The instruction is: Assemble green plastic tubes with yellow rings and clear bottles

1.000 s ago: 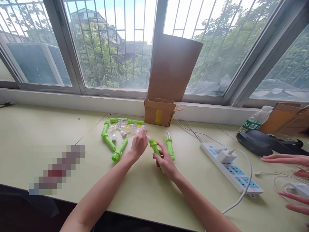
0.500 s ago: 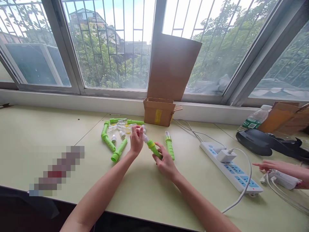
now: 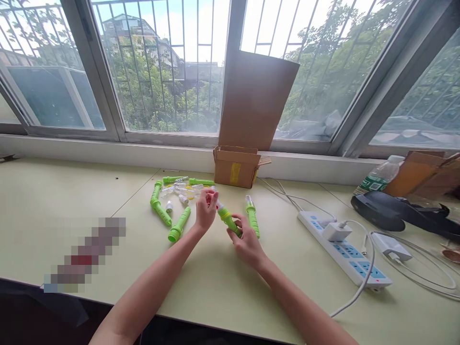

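My right hand (image 3: 246, 243) grips a green plastic tube (image 3: 230, 222) by its lower end, tilted up to the left. My left hand (image 3: 205, 209) pinches the small white and clear cap piece (image 3: 217, 205) at the tube's top end. Another green tube with a clear tip (image 3: 252, 216) lies on the pale green table (image 3: 72, 201) just right of my hands. More green tubes (image 3: 158, 203) and small clear and white parts (image 3: 181, 192) lie scattered to the left of my left hand.
An open cardboard box (image 3: 237, 165) stands at the windowsill behind the parts. A white power strip (image 3: 345, 251) with a plugged charger (image 3: 336, 231) and cables lies to the right. Further right are a black object (image 3: 388, 211), a water bottle (image 3: 381, 176) and another charger (image 3: 391, 245).
My left hand brought a small cap piece from the pile to the top of the tube. Another person's hands at the right edge have withdrawn, leaving a charger on the table.
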Tool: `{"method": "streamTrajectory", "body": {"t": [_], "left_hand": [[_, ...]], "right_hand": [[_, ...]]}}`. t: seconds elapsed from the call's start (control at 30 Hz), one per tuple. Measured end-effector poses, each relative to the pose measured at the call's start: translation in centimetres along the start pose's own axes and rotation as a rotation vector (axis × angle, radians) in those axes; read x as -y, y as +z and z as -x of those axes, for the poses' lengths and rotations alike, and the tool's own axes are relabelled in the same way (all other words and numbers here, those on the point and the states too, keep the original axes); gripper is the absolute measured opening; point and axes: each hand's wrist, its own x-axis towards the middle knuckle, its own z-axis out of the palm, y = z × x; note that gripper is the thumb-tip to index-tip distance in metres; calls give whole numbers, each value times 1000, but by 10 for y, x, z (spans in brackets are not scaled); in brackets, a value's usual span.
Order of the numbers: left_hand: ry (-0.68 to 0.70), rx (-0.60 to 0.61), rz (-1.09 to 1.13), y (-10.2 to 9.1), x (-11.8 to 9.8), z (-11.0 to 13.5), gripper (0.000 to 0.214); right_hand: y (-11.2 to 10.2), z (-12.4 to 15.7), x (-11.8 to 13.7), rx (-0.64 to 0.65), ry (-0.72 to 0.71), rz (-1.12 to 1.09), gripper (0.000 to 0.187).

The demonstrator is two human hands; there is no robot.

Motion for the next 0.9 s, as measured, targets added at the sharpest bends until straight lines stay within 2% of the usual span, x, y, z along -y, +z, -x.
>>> {"method": "streamTrajectory", "body": {"t": [0.1, 0.4, 0.57, 0.7, 0.9], "left_hand": [[-15, 52, 7, 2, 0, 2, 29], [-77, 84, 120, 6, -1, 6, 30], [-105, 107, 164, 7, -3, 6, 32], [-111, 145, 184, 8, -3, 7, 32], [-161, 211, 265, 11, -6, 9, 33]], "right_hand": [[0, 0, 0, -6, -15, 19, 36], [0, 1, 3, -47, -38, 18, 36], [-2, 0, -2, -25, 4, 7, 41], [-2, 0, -6, 43, 66, -87, 42], [-1, 0, -1, 143, 133, -337, 28]]}}
